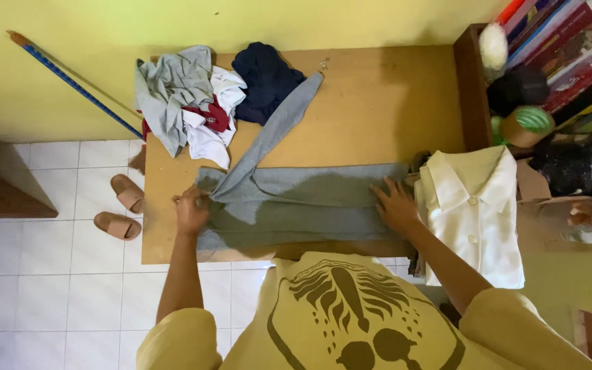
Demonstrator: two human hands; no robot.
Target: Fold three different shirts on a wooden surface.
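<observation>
Grey garment lies folded along the near edge of the table, long axis running left to right. Left hand pinches its left end (one sleeve trails far-right); right hand presses flat, released, on its right end.

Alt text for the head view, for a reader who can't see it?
Seen from above, a person's left hand and right hand press on a grey garment laid flat on a wooden table. A pile of clothes lies behind, a folded cream shirt to the right.
</observation>
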